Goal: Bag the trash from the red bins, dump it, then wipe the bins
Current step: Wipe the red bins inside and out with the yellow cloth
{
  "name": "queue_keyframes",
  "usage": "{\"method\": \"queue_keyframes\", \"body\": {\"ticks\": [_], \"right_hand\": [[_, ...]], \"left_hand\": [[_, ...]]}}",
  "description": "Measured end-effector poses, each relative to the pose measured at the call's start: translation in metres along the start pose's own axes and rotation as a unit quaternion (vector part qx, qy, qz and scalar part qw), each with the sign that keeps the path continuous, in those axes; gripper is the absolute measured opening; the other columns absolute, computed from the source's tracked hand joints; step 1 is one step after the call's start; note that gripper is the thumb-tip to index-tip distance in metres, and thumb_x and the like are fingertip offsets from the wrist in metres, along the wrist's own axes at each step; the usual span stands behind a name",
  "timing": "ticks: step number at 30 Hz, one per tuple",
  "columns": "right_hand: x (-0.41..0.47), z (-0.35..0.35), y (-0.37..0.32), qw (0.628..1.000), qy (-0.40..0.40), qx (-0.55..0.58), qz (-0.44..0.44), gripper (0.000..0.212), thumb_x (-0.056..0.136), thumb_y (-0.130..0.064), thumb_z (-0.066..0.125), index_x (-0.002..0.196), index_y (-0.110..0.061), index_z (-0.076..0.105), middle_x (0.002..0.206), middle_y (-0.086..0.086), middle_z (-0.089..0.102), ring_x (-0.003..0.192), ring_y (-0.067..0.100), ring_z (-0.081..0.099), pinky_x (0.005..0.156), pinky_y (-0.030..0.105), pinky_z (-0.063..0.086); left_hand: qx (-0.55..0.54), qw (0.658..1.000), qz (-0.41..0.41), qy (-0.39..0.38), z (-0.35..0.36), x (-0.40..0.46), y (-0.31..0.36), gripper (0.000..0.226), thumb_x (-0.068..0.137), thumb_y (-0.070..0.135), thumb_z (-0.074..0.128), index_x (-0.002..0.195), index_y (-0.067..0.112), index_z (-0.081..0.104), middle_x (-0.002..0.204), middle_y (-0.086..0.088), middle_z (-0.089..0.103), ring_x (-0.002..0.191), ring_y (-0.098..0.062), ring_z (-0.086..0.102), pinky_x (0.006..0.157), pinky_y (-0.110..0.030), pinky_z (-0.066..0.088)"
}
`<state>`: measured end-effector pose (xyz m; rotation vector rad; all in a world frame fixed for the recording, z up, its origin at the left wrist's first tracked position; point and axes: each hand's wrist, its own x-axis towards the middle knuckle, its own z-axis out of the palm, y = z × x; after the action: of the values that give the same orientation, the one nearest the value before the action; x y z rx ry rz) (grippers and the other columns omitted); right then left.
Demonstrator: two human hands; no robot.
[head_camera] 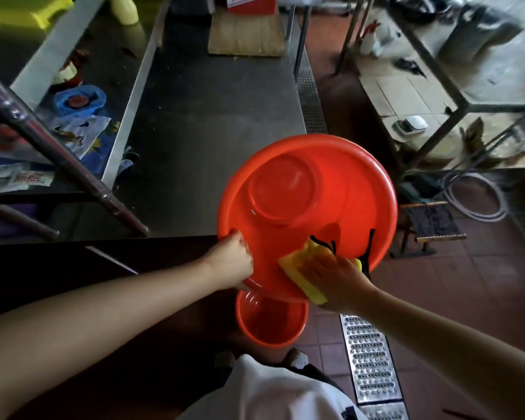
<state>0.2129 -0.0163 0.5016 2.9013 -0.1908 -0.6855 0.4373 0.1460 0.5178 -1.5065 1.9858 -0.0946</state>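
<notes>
A large red bin (346, 165) is held tilted in front of me, its open mouth facing up toward the camera and its inside bare. My left hand (232, 262) grips its near left rim. My right hand (335, 277) presses a yellow cloth (297, 268) with black edging against the inner wall near the front rim. A second, smaller red bin (270, 322) stands on the floor below, partly hidden by the first.
A steel table (212, 116) stretches ahead with a wooden board (246, 34) at its far end. Left shelf holds a blue bowl (79, 100) and packets. A metal floor drain grate (370, 359) lies at right, a small stool (431, 225) and hose beyond.
</notes>
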Motion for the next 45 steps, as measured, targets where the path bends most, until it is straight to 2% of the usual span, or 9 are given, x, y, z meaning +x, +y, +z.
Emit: {"method": "queue_keyframes", "body": {"ticks": [7, 11, 16, 19, 26, 31, 36, 40, 45], "right_hand": [[0.0, -0.008, 0.002, 0.996, 0.068, -0.059, -0.014, 0.072, 0.047, -0.036, 0.084, 0.118, -0.023, 0.074, 0.109, -0.001, 0.073, 0.093, 0.028, 0.071, 0.063, 0.034, 0.055], [-0.003, -0.008, 0.011, 0.996, 0.064, -0.057, -0.012, 0.075, 0.052, -0.044, 0.083, 0.124, -0.028, 0.07, 0.116, -0.006, 0.071, 0.102, 0.025, 0.07, 0.068, 0.035, 0.056], [0.003, -0.003, 0.014, 0.999, 0.005, 0.029, 0.028, 0.08, 0.077, -0.076, 0.06, 0.142, -0.031, 0.055, 0.144, -0.002, 0.057, 0.134, 0.025, 0.051, 0.097, 0.043, 0.048], [0.027, 0.001, -0.006, 0.991, -0.033, 0.11, 0.066, 0.069, 0.097, -0.065, 0.021, 0.157, -0.029, 0.027, 0.163, -0.002, 0.029, 0.15, 0.024, 0.023, 0.109, 0.045, 0.03], [0.081, 0.01, -0.029, 0.98, -0.075, 0.18, 0.047, 0.064, 0.102, -0.059, 0.029, 0.159, -0.038, 0.007, 0.168, -0.009, 0.007, 0.154, 0.023, 0.005, 0.119, 0.056, 0.018], [0.094, 0.027, 0.037, 0.984, -0.11, 0.032, 0.137, 0.052, 0.104, -0.039, 0.032, 0.155, -0.037, 0.024, 0.165, -0.004, 0.016, 0.153, 0.028, 0.004, 0.118, 0.057, 0.012], [0.129, 0.021, -0.009, 0.952, -0.111, 0.239, 0.153, 0.052, 0.101, -0.03, 0.039, 0.152, -0.03, 0.03, 0.16, 0.003, 0.029, 0.149, 0.029, 0.022, 0.112, 0.058, 0.021], [0.119, 0.025, 0.004, 0.95, -0.086, 0.284, 0.096, 0.057, 0.099, -0.043, 0.039, 0.153, -0.042, 0.022, 0.163, -0.003, 0.021, 0.15, 0.031, 0.019, 0.114, 0.063, 0.023], [0.118, 0.031, 0.038, 0.955, -0.123, 0.137, 0.234, 0.047, 0.102, -0.024, 0.038, 0.149, -0.028, 0.039, 0.158, 0.005, 0.031, 0.148, 0.03, 0.021, 0.114, 0.053, 0.029]], "left_hand": [[0.014, 0.995, -0.087, -0.036, -0.02, 0.0, -0.015, 0.094, 0.089, 0.072, 0.039, 0.153, 0.004, 0.024, 0.153, -0.029, 0.03, 0.141, -0.052, 0.023, 0.109, -0.073, -0.001], [-0.122, 0.984, -0.122, -0.036, -0.025, 0.024, 0.026, 0.104, 0.084, 0.076, 0.045, 0.153, 0.003, 0.019, 0.154, -0.029, 0.028, 0.14, -0.052, 0.026, 0.112, -0.067, 0.015], [-0.154, 0.982, -0.105, -0.021, -0.018, 0.034, 0.05, 0.085, 0.088, 0.069, 0.047, 0.13, -0.005, 0.055, 0.128, -0.035, 0.055, 0.119, -0.05, 0.053, 0.103, -0.06, 0.033], [-0.147, 0.985, -0.092, -0.006, -0.009, 0.034, 0.051, 0.085, 0.089, 0.07, 0.044, 0.123, -0.006, 0.059, 0.126, -0.038, 0.055, 0.118, -0.053, 0.053, 0.102, -0.059, 0.035], [-0.172, 0.982, -0.08, -0.004, 0.013, 0.022, 0.045, 0.096, 0.088, 0.075, 0.039, 0.135, -0.009, 0.047, 0.136, -0.043, 0.041, 0.127, -0.058, 0.042, 0.108, -0.06, 0.03], [-0.115, 0.991, -0.068, -0.03, 0.0, 0.025, 0.043, 0.096, 0.089, 0.071, 0.042, 0.132, -0.015, 0.045, 0.129, -0.044, 0.048, 0.119, -0.057, 0.049, 0.102, -0.063, 0.034], [-0.101, 0.993, -0.053, -0.032, -0.016, 0.031, 0.038, 0.079, 0.069, 0.083, 0.056, 0.092, 0.011, 0.078, 0.088, -0.019, 0.074, 0.083, -0.038, 0.07, 0.081, -0.051, 0.053], [-0.099, 0.992, -0.06, -0.045, -0.016, 0.03, 0.04, 0.071, 0.073, 0.072, 0.064, 0.092, 0.005, 0.076, 0.088, -0.022, 0.072, 0.081, -0.039, 0.069, 0.077, -0.051, 0.055], [-0.063, 0.992, -0.065, -0.086, -0.025, 0.035, 0.045, 0.057, 0.079, 0.05, 0.064, 0.104, 0.0, 0.074, 0.097, -0.03, 0.069, 0.089, -0.047, 0.067, 0.079, -0.055, 0.054]]}}
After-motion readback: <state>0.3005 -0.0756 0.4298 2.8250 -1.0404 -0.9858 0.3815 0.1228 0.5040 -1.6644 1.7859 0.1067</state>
